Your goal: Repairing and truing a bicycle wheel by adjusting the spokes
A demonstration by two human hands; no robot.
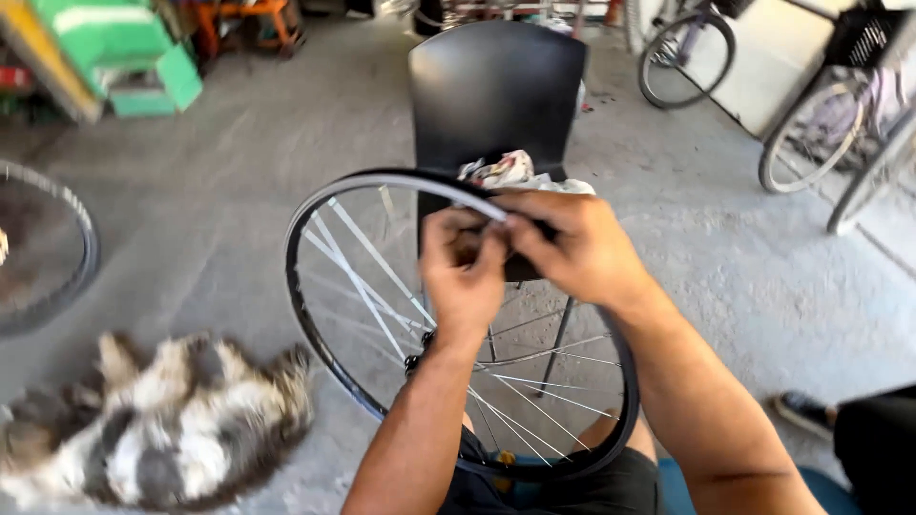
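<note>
Working: both hands meet at the top of a black-rimmed spoked bicycle wheel (458, 324), held upright over the person's lap.
Left hand: left hand (465, 277) closed, fingers curled over the rim edge, gripping it.
Right hand: right hand (572, 250) closed in a pinch on the pale grey strip (401, 183) that runs along the rim's top arc.
Step, judged: seating or pulling that strip at the rim; only the upper arc shows it.
Next move, judged: calls for a steady wheel and a firm pinch moved along the rim; the strip's loose end is hidden under the fingers.
Behind wheel: black plastic chair (496, 91), crumpled white rag (510, 172) on its seat.
Surface: bare grey concrete floor (744, 277); no desk in view.
Floor, left: furry grey-and-white animal (162, 424) lying near; another wheel (43, 248) at the frame edge.
Room: parked bicycles (830, 124) at right, green boxes (114, 52) far left.
</note>
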